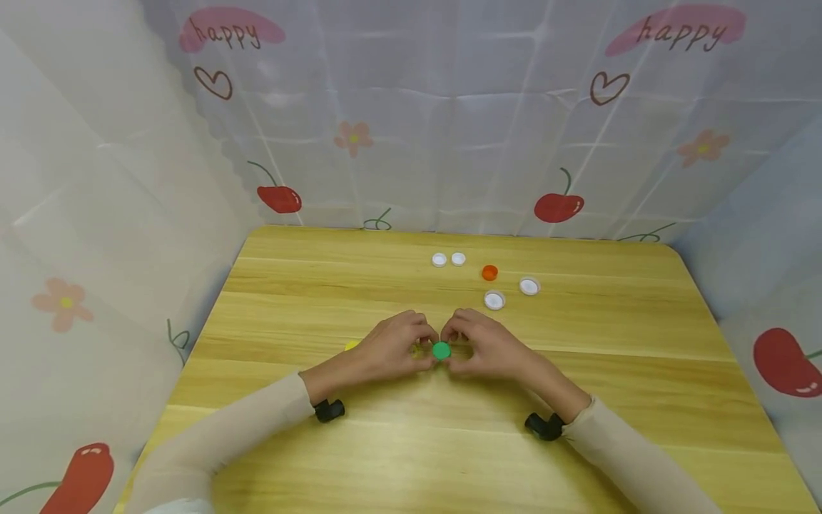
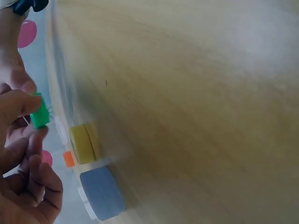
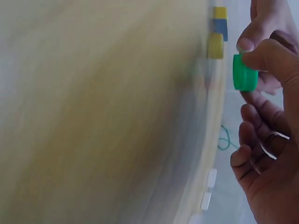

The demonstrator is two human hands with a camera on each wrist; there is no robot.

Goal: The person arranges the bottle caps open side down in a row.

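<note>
A green bottle cap [image 1: 441,350] is held up between both hands over the middle of the table. My left hand [image 1: 394,346] pinches it from the left, the thumb lying across its edge in the left wrist view. From the other side my right hand [image 1: 491,346] grips the same green cap [image 3: 245,73] with thumb and fingertip, its other fingers curled loosely below. Under and behind the left hand are a yellow cap [image 2: 83,143] and a grey-blue cap [image 2: 102,192]. Another yellow cap [image 1: 351,345] peeks out beside the left wrist, mostly hidden by it.
Beyond the hands, an orange cap [image 1: 490,273] lies among white caps, two larger ones [image 1: 494,300] near it and two smaller ones [image 1: 439,260] farther left. The wooden table [image 1: 385,457] ends at a printed curtain [image 1: 449,157] at the back and sides.
</note>
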